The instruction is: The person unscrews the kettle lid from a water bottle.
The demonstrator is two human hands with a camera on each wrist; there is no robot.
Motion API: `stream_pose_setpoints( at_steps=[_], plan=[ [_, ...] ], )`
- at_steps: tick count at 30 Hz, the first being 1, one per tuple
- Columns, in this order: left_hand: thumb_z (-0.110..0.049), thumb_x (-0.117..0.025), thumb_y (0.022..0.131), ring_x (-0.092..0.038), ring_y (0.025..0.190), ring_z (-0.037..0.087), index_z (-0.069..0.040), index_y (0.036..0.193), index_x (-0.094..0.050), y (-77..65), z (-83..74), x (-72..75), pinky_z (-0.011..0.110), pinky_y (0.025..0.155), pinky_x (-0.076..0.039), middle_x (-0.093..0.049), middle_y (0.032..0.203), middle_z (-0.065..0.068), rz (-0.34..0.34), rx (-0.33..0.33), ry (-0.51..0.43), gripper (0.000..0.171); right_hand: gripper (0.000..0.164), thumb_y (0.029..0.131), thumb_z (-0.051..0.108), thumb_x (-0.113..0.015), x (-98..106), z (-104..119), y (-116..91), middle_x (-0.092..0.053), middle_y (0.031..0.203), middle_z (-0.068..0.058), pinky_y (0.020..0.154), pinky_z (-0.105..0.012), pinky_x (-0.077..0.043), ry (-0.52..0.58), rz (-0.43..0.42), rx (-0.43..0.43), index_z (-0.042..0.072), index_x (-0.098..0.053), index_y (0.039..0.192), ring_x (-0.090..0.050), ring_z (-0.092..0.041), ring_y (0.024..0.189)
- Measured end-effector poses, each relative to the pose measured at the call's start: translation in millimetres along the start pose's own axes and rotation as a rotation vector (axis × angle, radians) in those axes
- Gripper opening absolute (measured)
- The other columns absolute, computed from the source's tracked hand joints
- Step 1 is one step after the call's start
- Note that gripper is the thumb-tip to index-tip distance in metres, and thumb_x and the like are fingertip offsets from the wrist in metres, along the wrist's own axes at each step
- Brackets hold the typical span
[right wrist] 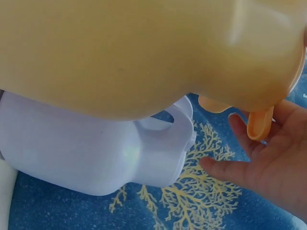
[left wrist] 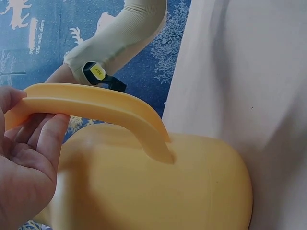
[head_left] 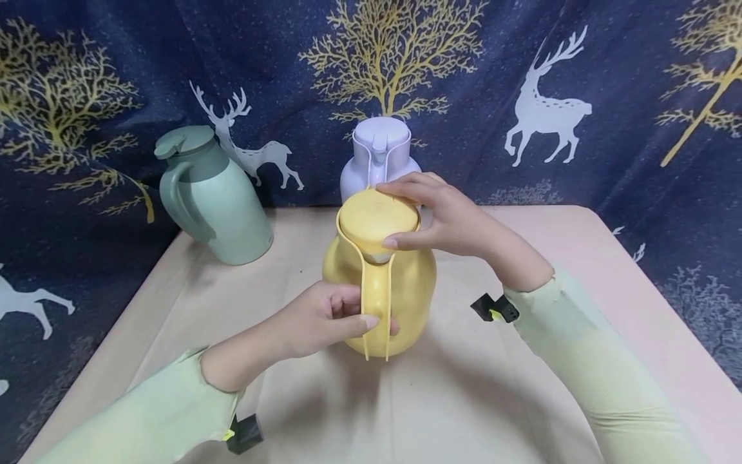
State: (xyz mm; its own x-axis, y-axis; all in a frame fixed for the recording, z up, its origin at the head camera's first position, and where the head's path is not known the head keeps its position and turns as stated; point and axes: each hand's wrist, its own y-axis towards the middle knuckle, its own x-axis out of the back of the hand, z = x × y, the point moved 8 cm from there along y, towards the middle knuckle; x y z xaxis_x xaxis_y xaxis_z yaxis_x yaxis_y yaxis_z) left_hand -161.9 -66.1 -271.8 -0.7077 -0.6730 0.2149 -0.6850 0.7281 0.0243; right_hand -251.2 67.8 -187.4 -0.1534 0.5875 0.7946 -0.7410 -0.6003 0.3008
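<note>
A yellow jug (head_left: 414,303) stands in front of me with its handle (head_left: 378,280) towards me. My left hand (head_left: 315,319) grips that handle, the thumb on its outer face and the fingers curled behind. Over the round yellow lid (head_left: 371,219) lies my right hand (head_left: 449,216), which pinches the rim between thumb and fingers. The lid sits at the jug's mouth. In the right wrist view, an orange-yellow tab (right wrist: 260,125) sticks out beside the right fingers. Whether the jug's base touches the table cannot be told.
Behind the yellow jug is a lilac jug (head_left: 350,177), partly hidden. A green jug (head_left: 223,206) stands at the table's back left. The beige table (head_left: 290,277) ends at a dark blue cloth (head_left: 464,135) printed with deer and trees.
</note>
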Motion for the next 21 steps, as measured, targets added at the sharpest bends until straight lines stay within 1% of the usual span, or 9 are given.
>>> stream_pose_setpoints(
  at_steps=[2, 6, 9, 12, 14, 17, 19, 21],
  plan=[
    [-0.029, -0.062, 0.101, -0.073, 0.102, 0.006, 0.014, 0.121, -0.064, -0.5, -0.2, -0.2, 0.03, 0.092, -0.061, -0.074, 0.115, 0.028, -0.001, -0.002, -0.005, 0.047, 0.067, 0.083, 0.018, -0.085, -0.4, 0.0, 1.7, -0.059, 0.146, -0.015, 0.116, -0.051, -0.037, 0.005, 0.015, 0.031, 0.008, -0.059, 0.143, -0.047, -0.033, 0.136],
    [-0.027, -0.062, 0.101, -0.073, 0.103, 0.009, 0.014, 0.122, -0.063, -0.9, -1.6, 0.1, 0.031, 0.093, -0.061, -0.074, 0.115, 0.029, -0.006, 0.002, 0.004, 0.045, 0.068, 0.082, 0.015, -0.085, 0.1, -1.6, 5.8, -0.059, 0.145, -0.016, 0.116, -0.05, -0.037, 0.03, 0.061, 0.096, 0.006, -0.058, 0.144, -0.047, -0.033, 0.137],
    [-0.023, -0.061, 0.101, -0.073, 0.105, 0.012, 0.013, 0.121, -0.064, -1.7, -2.4, 0.1, 0.031, 0.094, -0.06, -0.074, 0.115, 0.027, -0.005, -0.002, 0.02, 0.041, 0.069, 0.082, 0.015, -0.086, 0.4, -3.6, 9.1, -0.059, 0.145, -0.017, 0.115, -0.05, -0.037, 0.056, 0.112, 0.143, 0.005, -0.058, 0.144, -0.048, -0.033, 0.138],
    [-0.02, -0.059, 0.101, -0.073, 0.106, 0.011, 0.012, 0.119, -0.065, -2.3, -3.7, 0.1, 0.029, 0.095, -0.059, -0.075, 0.115, 0.026, 0.0, -0.011, 0.029, 0.038, 0.069, 0.084, 0.017, -0.085, 0.2, -6.1, 12.3, -0.058, 0.147, -0.016, 0.117, -0.049, -0.037, 0.077, 0.169, 0.17, 0.005, -0.056, 0.145, -0.047, -0.031, 0.14],
    [-0.02, -0.059, 0.101, -0.073, 0.106, 0.01, 0.012, 0.119, -0.065, -2.7, -4.5, 0.0, 0.028, 0.096, -0.059, -0.075, 0.115, 0.025, -0.001, -0.009, 0.035, 0.037, 0.07, 0.085, 0.018, -0.083, -0.6, -8.0, 13.6, -0.056, 0.15, -0.015, 0.118, -0.049, -0.036, 0.1, 0.208, 0.162, 0.006, -0.054, 0.147, -0.045, -0.03, 0.142],
    [-0.018, -0.059, 0.102, -0.073, 0.104, 0.006, 0.012, 0.12, -0.065, -2.9, -4.9, 0.0, 0.027, 0.094, -0.059, -0.074, 0.116, 0.026, -0.009, -0.007, 0.033, 0.036, 0.074, 0.088, 0.022, -0.081, -2.1, -10.3, 14.1, -0.05, 0.156, -0.014, 0.121, -0.052, -0.033, 0.124, 0.246, 0.124, 0.008, -0.048, 0.152, -0.039, -0.03, 0.147],
    [-0.017, -0.058, 0.102, -0.072, 0.102, 0.004, 0.012, 0.119, -0.065, -3.0, -5.0, 0.1, 0.026, 0.093, -0.059, -0.074, 0.115, 0.027, -0.017, -0.004, 0.035, 0.035, 0.08, 0.088, 0.031, -0.08, -1.4, -10.5, 12.7, -0.044, 0.161, -0.012, 0.124, -0.055, -0.029, 0.118, 0.241, 0.082, 0.011, -0.042, 0.156, -0.032, -0.03, 0.152],
    [-0.016, -0.058, 0.102, -0.072, 0.101, 0.002, 0.011, 0.12, -0.065, -3.0, -5.1, 0.3, 0.024, 0.093, -0.058, -0.075, 0.115, 0.026, -0.023, 0.0, 0.041, 0.033, 0.087, 0.088, 0.044, -0.079, 0.9, -8.6, 10.2, -0.038, 0.165, -0.01, 0.126, -0.058, -0.024, 0.095, 0.203, 0.05, 0.014, -0.038, 0.159, -0.025, -0.031, 0.156]
  ],
)
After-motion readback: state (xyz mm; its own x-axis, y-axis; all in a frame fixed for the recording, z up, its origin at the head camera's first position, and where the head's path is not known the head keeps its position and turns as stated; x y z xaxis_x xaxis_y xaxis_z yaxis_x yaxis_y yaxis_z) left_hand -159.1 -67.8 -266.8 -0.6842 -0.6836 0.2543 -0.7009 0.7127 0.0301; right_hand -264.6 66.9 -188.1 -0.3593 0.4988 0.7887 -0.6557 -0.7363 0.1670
